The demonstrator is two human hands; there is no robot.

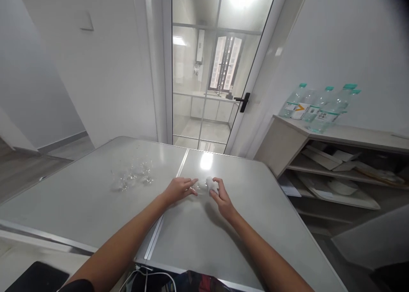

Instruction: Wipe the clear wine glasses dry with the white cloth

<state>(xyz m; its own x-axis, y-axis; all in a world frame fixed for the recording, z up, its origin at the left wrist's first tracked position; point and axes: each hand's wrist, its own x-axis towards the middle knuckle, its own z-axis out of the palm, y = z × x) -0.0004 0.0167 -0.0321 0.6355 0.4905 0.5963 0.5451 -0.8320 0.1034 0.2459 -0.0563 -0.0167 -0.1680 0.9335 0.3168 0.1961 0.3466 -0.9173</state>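
Over the grey table point(255, 206), my two hands meet around a small object. My right hand point(223, 198) is closed on a small white rounded piece point(210, 183), thumb below and fingers above. Beside it, toward my left hand point(180, 189), is a clear, see-through piece point(202, 186). The thumb and fingers of my left hand are pinched at its near end; its exact kind is too blurred to tell. A loose cluster of clear, glittering pieces point(134, 174) lies on the left half of the table.
A metal seam point(182, 162) divides the tabletop. A wooden shelf point(289, 140) at the right carries several clear bottles with green caps point(326, 111) on top. Beyond the table stands a glass door point(188, 79) with a black handle point(244, 102). A white cable point(159, 274) hangs at the front edge.
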